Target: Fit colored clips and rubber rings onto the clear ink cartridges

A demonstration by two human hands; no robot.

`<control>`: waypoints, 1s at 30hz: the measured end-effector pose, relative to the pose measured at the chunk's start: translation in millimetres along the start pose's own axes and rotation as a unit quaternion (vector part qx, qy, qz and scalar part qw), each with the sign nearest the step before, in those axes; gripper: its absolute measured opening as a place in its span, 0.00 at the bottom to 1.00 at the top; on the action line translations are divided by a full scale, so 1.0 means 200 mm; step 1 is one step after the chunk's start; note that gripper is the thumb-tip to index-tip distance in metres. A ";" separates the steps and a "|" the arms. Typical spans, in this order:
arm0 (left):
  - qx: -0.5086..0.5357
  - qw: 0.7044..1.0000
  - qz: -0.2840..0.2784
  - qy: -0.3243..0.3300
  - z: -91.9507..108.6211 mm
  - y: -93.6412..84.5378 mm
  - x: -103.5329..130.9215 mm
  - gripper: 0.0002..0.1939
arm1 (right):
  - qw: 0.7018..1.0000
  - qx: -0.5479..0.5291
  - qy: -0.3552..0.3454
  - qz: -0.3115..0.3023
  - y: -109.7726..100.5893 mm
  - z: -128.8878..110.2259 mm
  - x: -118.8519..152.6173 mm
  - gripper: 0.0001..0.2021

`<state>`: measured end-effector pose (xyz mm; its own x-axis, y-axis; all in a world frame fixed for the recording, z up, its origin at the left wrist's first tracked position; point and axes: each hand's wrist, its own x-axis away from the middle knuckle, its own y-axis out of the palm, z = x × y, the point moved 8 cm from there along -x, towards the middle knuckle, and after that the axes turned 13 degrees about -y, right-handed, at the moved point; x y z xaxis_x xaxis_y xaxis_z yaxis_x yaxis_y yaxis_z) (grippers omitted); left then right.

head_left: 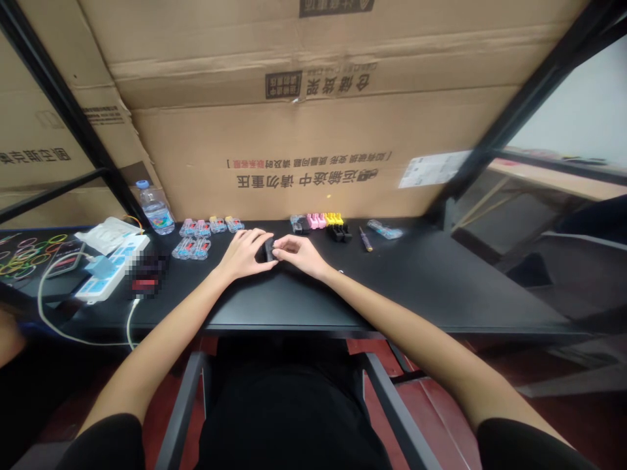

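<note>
Over the middle of the black table, my left hand [246, 254] grips a small black part [269, 250] from its left side, fingers curled over it and thumb along the near edge. The fingers of my right hand [300, 255] are pinched together at the part's right side; anything tiny between them is too small to make out. Behind my right hand are pink pieces [316, 221], yellow pieces [334, 219], black pieces [339, 233] and a clear and black piece [299, 224]. Several clear plastic pieces [192, 248] lie beyond my left hand.
A screwdriver [366, 239] and a clear bag [385, 230] lie at the right. On the left are a water bottle [157, 209], a power strip [113, 268], cables and colored loops [29, 256]. Cardboard [304, 130] stands behind the table, between black metal posts. Part of another person shows at far left.
</note>
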<state>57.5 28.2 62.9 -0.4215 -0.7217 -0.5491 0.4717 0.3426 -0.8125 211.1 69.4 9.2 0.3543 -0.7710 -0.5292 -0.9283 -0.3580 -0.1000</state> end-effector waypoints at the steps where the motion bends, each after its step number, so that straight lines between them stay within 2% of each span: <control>1: 0.000 1.000 0.000 -0.001 0.00 0.00 0.00 0.29 | 1.000 -0.004 -0.001 -0.001 0.00 0.00 0.00 0.18; 7: 0.007 1.000 -0.010 -0.008 -0.01 0.01 0.00 0.29 | 0.999 -0.026 0.006 -0.026 0.03 0.01 0.00 0.20; 16: 0.029 0.999 -0.003 -0.042 -0.03 0.00 0.00 0.30 | 0.999 -0.031 0.014 -0.025 0.03 0.03 0.00 0.21; 30: 0.027 0.999 -0.022 -0.013 0.00 0.02 0.01 0.30 | 0.998 -0.041 0.023 -0.047 0.06 0.04 0.01 0.23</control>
<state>58.6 29.6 58.3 -0.4220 -0.7514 -0.5072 0.4946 0.2780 -0.8235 200.7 68.0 -0.2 0.4464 -0.7539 -0.4820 -0.8789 -0.4706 -0.0779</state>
